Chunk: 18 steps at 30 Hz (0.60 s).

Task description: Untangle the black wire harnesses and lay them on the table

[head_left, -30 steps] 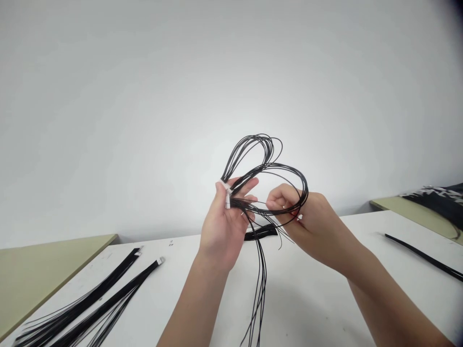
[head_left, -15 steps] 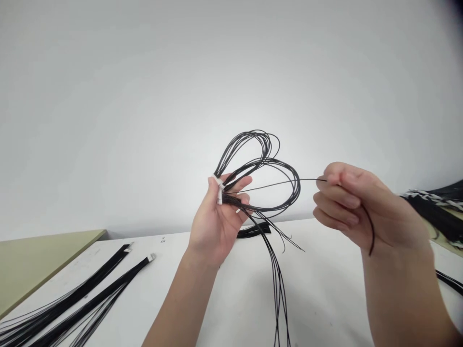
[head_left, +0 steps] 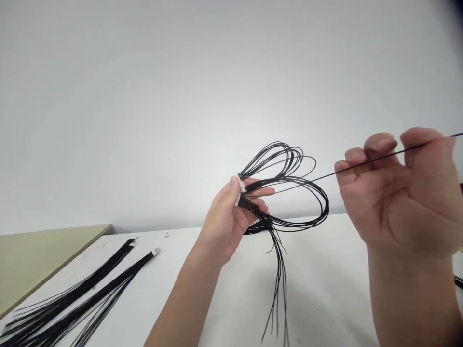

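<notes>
My left hand [head_left: 233, 217] is closed on small white connectors [head_left: 239, 185], pinched under the thumb. From them, bunches of black wires [head_left: 321, 212] bend out into two large loops, and some loose ends hang down over the table. A single black wire [head_left: 325, 176] runs nearly straight from the connectors up to the right, past the frame edge. My right hand [head_left: 398, 193] is palm toward me with fingers apart, and this wire crosses in front of its fingers and thumb. Its far end is out of view.
Two bundles of black wires [head_left: 90, 303] with white connectors lie on the white table [head_left: 173, 284] at left. Another dark bundle [head_left: 255, 228] lies behind my left hand. A greenish board [head_left: 47, 260] is at far left, and a pale wall [head_left: 181, 96] stands behind.
My right hand has moved right and up, turned its palm toward me and opened from its pinch on the single wire. My left hand has shifted slightly right with the looped wires.
</notes>
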Available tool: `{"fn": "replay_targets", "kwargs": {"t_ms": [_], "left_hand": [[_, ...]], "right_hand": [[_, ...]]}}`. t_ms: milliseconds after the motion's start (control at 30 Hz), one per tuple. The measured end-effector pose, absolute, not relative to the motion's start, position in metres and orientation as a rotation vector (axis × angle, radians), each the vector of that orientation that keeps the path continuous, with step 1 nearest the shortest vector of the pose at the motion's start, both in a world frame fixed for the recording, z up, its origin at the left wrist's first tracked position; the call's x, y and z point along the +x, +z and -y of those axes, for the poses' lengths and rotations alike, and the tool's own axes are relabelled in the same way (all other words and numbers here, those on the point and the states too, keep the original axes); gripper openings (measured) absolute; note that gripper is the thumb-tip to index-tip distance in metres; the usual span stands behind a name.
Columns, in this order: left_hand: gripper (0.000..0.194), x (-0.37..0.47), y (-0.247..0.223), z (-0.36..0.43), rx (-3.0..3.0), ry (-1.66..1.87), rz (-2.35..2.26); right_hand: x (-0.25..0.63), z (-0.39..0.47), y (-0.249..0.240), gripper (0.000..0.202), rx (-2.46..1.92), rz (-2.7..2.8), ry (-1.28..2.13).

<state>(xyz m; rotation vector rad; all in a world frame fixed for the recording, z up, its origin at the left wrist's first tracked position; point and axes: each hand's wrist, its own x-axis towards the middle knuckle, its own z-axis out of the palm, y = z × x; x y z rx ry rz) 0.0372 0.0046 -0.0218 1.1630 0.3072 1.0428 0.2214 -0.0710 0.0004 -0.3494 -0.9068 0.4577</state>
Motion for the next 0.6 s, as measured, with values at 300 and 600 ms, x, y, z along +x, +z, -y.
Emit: {"fn": "replay_targets", "kwargs": {"t_ms": [300,600], "left_hand": [[0.035,0.033,-0.025,-0.008,1.417,0.925,-0.421],[0.035,0.033,-0.023,-0.008,1.441,0.899,-0.401]], "right_hand": [[0.220,0.070,-0.008,0.007,-0.469,1.127,0.353],[0.218,0.071,-0.014,0.012,-1.098,1.677,0.000]]}}
